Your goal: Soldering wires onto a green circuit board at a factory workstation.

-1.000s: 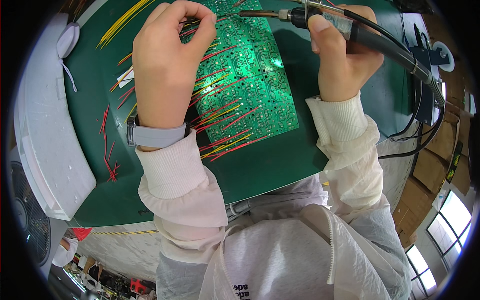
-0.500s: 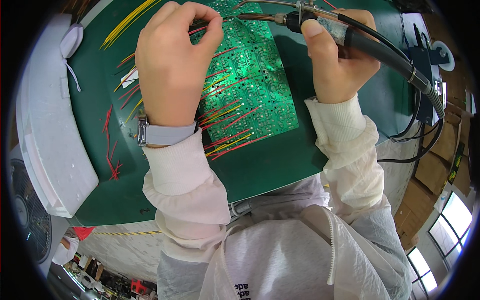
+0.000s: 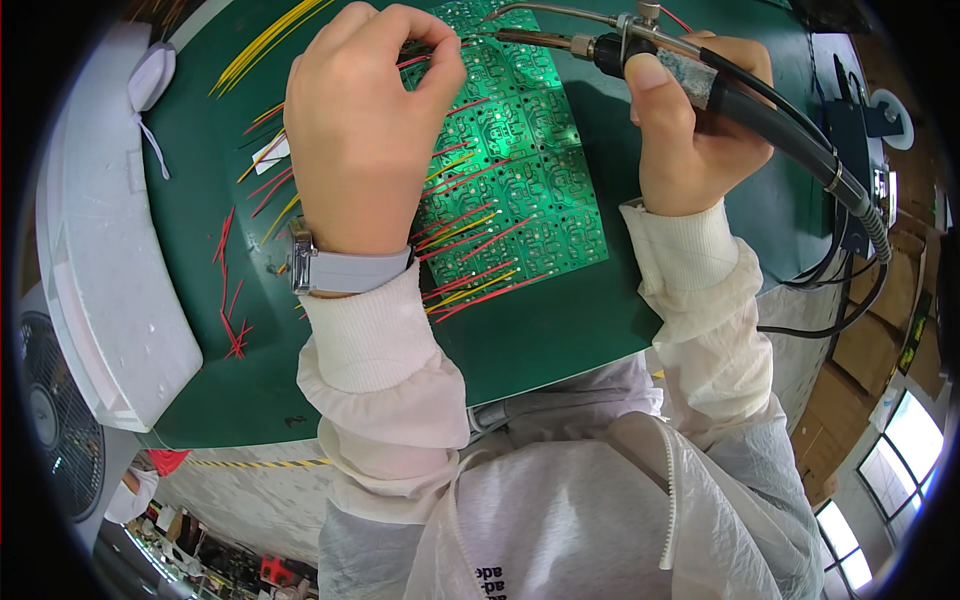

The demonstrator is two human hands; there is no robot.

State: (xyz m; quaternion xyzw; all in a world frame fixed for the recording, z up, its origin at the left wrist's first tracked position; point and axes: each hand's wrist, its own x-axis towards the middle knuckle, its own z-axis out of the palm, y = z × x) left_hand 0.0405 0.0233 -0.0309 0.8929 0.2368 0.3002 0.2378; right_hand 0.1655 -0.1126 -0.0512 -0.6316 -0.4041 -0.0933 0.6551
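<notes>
My left hand (image 3: 365,130) is above the left part of a green circuit board (image 3: 560,215). Its thumb and index finger are pinched together near the board's far edge, on what looks like a thin wire, mostly hidden by the fingers. My right hand (image 3: 690,135) grips a soldering iron (image 3: 600,52) with a curved metal feed tube (image 3: 545,9) fixed above its tip. The copper-coloured tip points left, close to my left fingertips; contact with the board cannot be made out. Several red and yellow wires (image 3: 465,235) stick out leftward from solder points on the board.
Loose red wire pieces (image 3: 228,300) and a bundle of yellow wires (image 3: 265,45) lie on the green mat (image 3: 540,330). A white foam block (image 3: 110,250) borders the left side. The iron's thick cable (image 3: 862,200) runs down the right past a dark stand (image 3: 850,150).
The whole view has shifted slightly, so everything appears a little farther right. Both hands keep nearly the same pose; the iron remains close to my left fingertips.
</notes>
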